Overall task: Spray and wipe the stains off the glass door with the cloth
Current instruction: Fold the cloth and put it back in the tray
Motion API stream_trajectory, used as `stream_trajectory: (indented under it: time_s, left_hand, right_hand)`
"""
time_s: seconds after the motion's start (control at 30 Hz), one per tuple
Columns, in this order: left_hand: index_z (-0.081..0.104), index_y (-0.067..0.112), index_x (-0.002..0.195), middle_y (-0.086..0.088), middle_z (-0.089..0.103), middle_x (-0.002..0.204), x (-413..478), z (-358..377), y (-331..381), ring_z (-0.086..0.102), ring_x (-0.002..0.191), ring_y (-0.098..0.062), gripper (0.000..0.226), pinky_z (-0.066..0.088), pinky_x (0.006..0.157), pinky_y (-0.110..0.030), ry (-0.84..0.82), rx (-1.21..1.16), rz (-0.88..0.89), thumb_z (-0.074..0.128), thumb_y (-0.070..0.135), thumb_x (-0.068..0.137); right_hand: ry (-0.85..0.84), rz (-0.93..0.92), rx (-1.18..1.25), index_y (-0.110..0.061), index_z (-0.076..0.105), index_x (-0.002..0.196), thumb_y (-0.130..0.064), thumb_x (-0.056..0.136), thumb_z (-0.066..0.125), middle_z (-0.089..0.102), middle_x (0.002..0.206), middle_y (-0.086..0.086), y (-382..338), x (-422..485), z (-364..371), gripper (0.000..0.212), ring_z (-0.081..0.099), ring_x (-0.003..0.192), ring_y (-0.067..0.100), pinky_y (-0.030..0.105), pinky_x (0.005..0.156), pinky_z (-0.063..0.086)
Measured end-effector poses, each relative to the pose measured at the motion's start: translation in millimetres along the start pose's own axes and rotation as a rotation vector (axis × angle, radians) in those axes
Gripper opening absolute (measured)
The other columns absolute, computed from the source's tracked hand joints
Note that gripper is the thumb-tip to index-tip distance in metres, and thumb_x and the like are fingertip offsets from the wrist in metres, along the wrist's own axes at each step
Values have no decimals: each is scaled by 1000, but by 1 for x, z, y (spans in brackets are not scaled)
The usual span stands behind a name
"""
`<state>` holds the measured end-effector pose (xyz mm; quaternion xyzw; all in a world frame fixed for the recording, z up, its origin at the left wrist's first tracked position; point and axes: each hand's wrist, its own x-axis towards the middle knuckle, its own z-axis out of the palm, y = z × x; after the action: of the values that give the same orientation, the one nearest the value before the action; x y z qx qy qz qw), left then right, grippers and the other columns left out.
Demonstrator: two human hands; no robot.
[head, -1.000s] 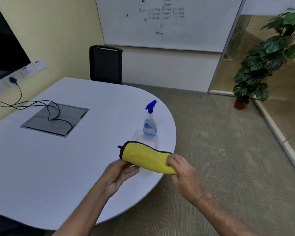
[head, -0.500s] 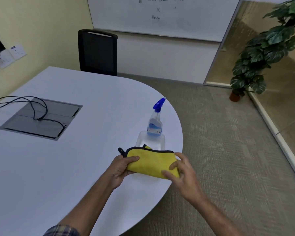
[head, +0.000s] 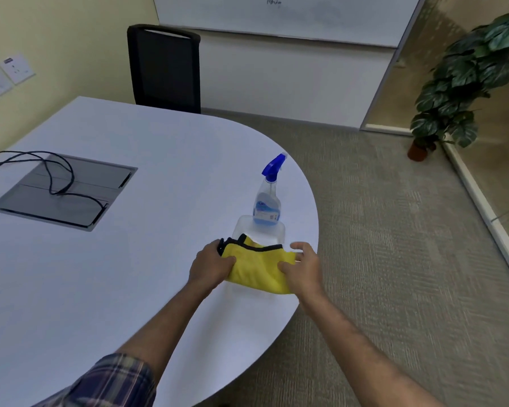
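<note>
A folded yellow cloth (head: 257, 270) with black trim lies at the right edge of the white table (head: 130, 274). My left hand (head: 210, 267) grips its left end. My right hand (head: 303, 267) rests on its right end with fingers spread. Just behind the cloth stands a clear spray bottle (head: 267, 201) with a blue trigger head, upright on the table and untouched. Glass panels (head: 506, 183) run along the right side of the room; no stains are discernible on them from here.
A black chair (head: 165, 69) stands behind the table. A grey cable hatch (head: 80, 195) with black cables sits in the tabletop at left. A potted plant (head: 465, 80) stands by the glass. A whiteboard (head: 291, 16) hangs on the far wall. Carpet covers the floor at right.
The cloth has come down from the air onto the table edge. My left hand has closed on its left end, and my right hand's grip has loosened to spread fingers. The view tilted downward.
</note>
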<state>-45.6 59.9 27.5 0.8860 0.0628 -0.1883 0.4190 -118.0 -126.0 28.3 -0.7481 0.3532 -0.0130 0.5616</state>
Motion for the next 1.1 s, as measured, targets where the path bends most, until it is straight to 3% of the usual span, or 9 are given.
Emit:
stream_trajectory:
  time_s: [0.13,0.27,0.37,0.47,0.57,0.63,0.77,0.93,1.1]
  left_hand:
    - [61,11,116,-10,70,112,20,-1,10,64,94,-28,30,53,70,-33,-39,103,-1,65,22,88]
    - [44,9,138,-10,59,119,37,-1,13,56,96,-25,45,46,70,-30,-205,46,-7,52,12,95]
    - [47,9,134,-12,61,124,46,-1,9,57,99,-25,43,50,77,-32,-272,99,3,46,4,91]
    - [58,6,120,-13,66,113,52,0,4,67,98,-31,33,57,77,-40,-182,180,55,49,2,89]
    - [65,1,105,-14,66,96,54,5,4,65,81,-32,24,49,57,-31,-70,271,129,49,-1,88]
    - [69,1,100,-16,71,94,55,10,3,66,81,-33,22,54,61,-35,-11,308,173,52,-2,87]
    - [73,9,110,-14,77,98,55,19,-1,71,88,-34,29,61,76,-44,46,313,225,58,1,87]
    - [68,8,106,-14,75,92,55,28,-8,69,81,-33,18,60,72,-45,53,368,264,57,6,92]
    - [61,9,111,-15,72,95,53,36,-18,63,80,-31,17,50,66,-39,24,459,324,52,6,97]
  right_hand:
    - [9,-138,-217,-19,51,137,-5,99,57,58,101,3,0,9,14,41,56,76,13,30,63,48]
    - [-26,-197,-316,-17,47,140,-5,100,54,61,111,8,0,23,22,42,60,91,23,33,71,49]
    - [-73,-208,-358,-16,47,142,-4,102,52,60,116,10,0,33,27,42,62,98,26,32,75,48]
    - [-99,-210,-396,-15,45,145,-2,102,50,60,115,9,-1,40,32,45,63,101,27,35,80,51]
    - [-110,-235,-443,-13,41,146,-2,101,49,58,127,13,-1,44,35,47,60,111,31,43,92,53]
    - [-112,-260,-469,-13,39,144,-1,100,50,54,134,13,-1,46,37,47,58,115,33,44,95,50]
    - [-107,-291,-527,-13,45,130,-1,97,53,50,127,11,2,48,44,35,52,93,26,37,80,46]
    - [-108,-324,-562,-9,51,115,6,92,50,53,119,13,8,55,55,27,50,87,25,33,74,41]
    - [-112,-398,-656,-5,53,116,6,93,48,55,116,14,18,61,63,26,49,83,24,32,70,38]
